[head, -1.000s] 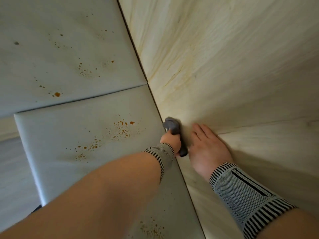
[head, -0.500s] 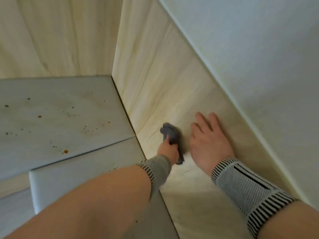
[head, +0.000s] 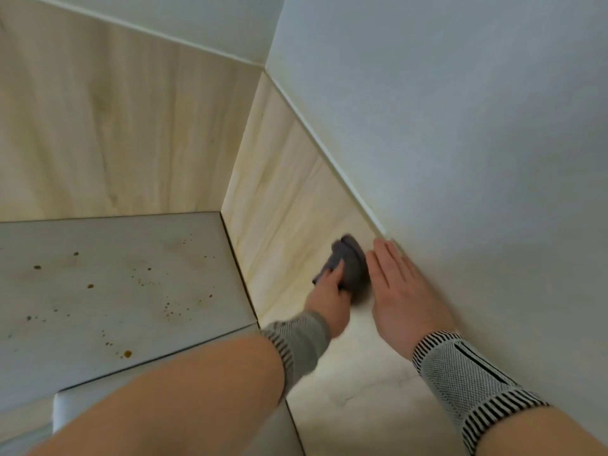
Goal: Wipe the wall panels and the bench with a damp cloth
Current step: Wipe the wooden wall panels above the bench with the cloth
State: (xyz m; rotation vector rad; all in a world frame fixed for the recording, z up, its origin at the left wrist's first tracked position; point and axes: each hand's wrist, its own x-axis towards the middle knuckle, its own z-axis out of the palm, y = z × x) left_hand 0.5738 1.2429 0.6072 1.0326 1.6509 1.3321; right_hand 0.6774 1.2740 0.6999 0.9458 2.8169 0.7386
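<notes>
1. The painted white wall (head: 460,126) fills the view from twelve to three o'clock, above a pale trim strip (head: 332,153) that runs diagonally down to the hands.
2. The wood-grain wall panels (head: 115,126) fill the ten o'clock area and meet at a corner; the right-hand panel (head: 283,199) runs from that corner down toward five o'clock.
3. The grey bench (head: 115,284) lies at eight to nine o'clock, speckled with brown spots, with a seam between its two cushions toward seven o'clock.
4. Two bare forearms come in from the bottom edge, each in a grey knit wristband with black-and-white striped ends (head: 467,380).
5. The right hand (head: 404,294) lies flat on the right-hand panel just right of centre, fingers straight and together, fingertips near the trim.
6. The left hand (head: 329,297) grips the cloth, fingers curled round it.
7. The dark grey cloth (head: 348,261) is bunched against the right-hand panel near centre, just beside the right hand's fingers, above the bench edge.
</notes>
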